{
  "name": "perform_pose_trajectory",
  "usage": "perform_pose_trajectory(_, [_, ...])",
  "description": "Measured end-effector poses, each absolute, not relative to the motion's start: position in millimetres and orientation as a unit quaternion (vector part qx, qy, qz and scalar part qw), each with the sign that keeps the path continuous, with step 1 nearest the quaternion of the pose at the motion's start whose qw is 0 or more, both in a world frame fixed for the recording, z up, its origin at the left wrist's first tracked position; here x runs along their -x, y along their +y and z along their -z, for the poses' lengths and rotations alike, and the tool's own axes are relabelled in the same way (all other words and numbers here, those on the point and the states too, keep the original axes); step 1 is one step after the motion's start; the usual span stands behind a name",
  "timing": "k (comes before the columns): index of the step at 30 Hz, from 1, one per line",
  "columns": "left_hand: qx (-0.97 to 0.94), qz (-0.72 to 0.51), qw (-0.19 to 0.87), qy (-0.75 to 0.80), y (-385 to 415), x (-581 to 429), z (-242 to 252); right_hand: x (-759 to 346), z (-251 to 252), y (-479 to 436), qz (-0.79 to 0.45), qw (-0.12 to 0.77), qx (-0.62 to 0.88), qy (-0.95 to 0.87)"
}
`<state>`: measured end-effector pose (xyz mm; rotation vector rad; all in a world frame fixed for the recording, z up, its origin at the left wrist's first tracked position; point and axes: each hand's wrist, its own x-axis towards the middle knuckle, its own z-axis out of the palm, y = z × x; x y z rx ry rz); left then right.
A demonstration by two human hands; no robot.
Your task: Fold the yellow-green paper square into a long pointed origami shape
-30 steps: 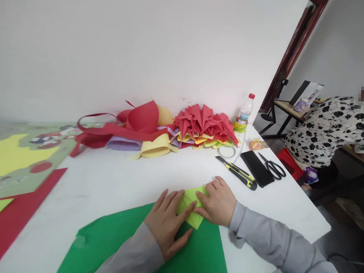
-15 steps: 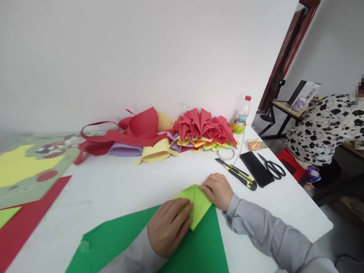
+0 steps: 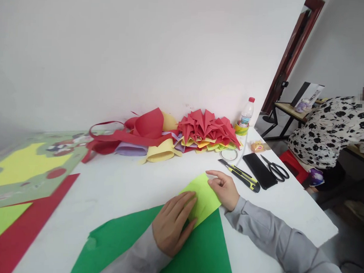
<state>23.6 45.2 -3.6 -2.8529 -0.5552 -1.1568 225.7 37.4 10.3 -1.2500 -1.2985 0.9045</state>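
A lime-green sheet of paper (image 3: 204,201) lies at a slant, its left end under my left hand and its upper right corner at my right hand. My left hand (image 3: 175,222) rests flat on it with fingers stretched out, covering part of the sheet. With thumb and index finger, my right hand (image 3: 224,189) grips the corner; the index finger reaches past the edge. Beneath them is a larger dark green sheet (image 3: 128,226) on the white table (image 3: 108,189).
Beyond my right hand lie a utility knife (image 3: 240,176), a black phone (image 3: 260,171), scissors (image 3: 276,169) and a tape roll (image 3: 229,154). Folded red paper (image 3: 203,125) and a bottle (image 3: 246,115) stand by the wall. Colored sheets (image 3: 51,199) lie left. A person (image 3: 331,129) sits at right.
The lime-green paper showed folded flaps with a pointed lower end; now a smooth face is up with a straight edge. My right hand's index finger has straightened. The view shifted slightly.
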Motion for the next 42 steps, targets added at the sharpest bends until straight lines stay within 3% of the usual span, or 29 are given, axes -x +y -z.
perform_pose_trajectory(5, [0.899,0.379,0.018,-0.219,39.8,-22.4,-0.8,-214.8,-22.6,23.0,-0.392,0.547,0.498,-0.547])
perform_pose_trajectory(8, [0.885,0.412,0.012,-0.216,44.4,-16.3,0.3,-208.8,-29.8,10.6,-0.325,0.532,0.472,-0.624])
perform_pose_trajectory(10, [0.873,0.444,-0.059,-0.195,48.8,-10.8,-0.9,-207.4,-32.9,4.9,-0.271,0.526,0.448,-0.670])
perform_pose_trajectory(13, [0.802,0.419,-0.309,-0.292,50.0,-6.9,-6.9,-208.3,-32.7,4.8,-0.206,0.558,0.467,-0.655])
perform_pose_trajectory(16, [0.585,0.447,-0.542,-0.405,43.6,-12.5,-13.3,-209.7,-27.3,12.2,-0.289,0.570,0.498,-0.586])
perform_pose_trajectory(19, [0.511,0.428,-0.619,-0.416,37.1,-21.3,-16.1,-211.1,-20.3,19.7,-0.407,0.533,0.507,-0.542])
perform_pose_trajectory(23, [0.488,0.409,-0.644,-0.424,38.0,-24.0,-12.3,-217.1,-12.8,25.5,-0.398,0.500,0.545,-0.543])
perform_pose_trajectory(25, [0.503,0.402,-0.626,-0.439,43.5,-19.8,-8.3,-221.4,-10.2,27.9,-0.370,0.474,0.574,-0.556])
perform_pose_trajectory(27, [0.573,0.403,-0.541,-0.465,51.3,-13.3,-4.9,-224.3,-8.7,29.8,-0.328,0.441,0.605,-0.576])
perform_pose_trajectory(31, [0.801,0.430,-0.168,-0.381,61.6,-3.6,-2.0,-221.8,-9.9,28.9,-0.227,0.369,0.650,-0.624])
perform_pose_trajectory(33, [0.874,0.392,-0.072,-0.278,58.5,-4.8,0.3,-218.0,-12.0,25.9,-0.187,0.335,0.661,-0.645])
perform_pose_trajectory(38, [0.938,0.263,0.007,-0.228,46.3,-14.1,14.2,-222.6,-18.0,18.8,-0.121,0.289,0.634,-0.707])
perform_pose_trajectory(40, [0.945,0.243,0.006,-0.218,49.0,-14.3,19.7,-233.1,-20.8,18.5,-0.093,0.288,0.531,-0.792])
perform_pose_trajectory(42, [0.947,0.244,-0.002,-0.208,54.4,-12.6,23.4,-245.4,-23.9,19.8,-0.156,0.305,0.400,-0.850])
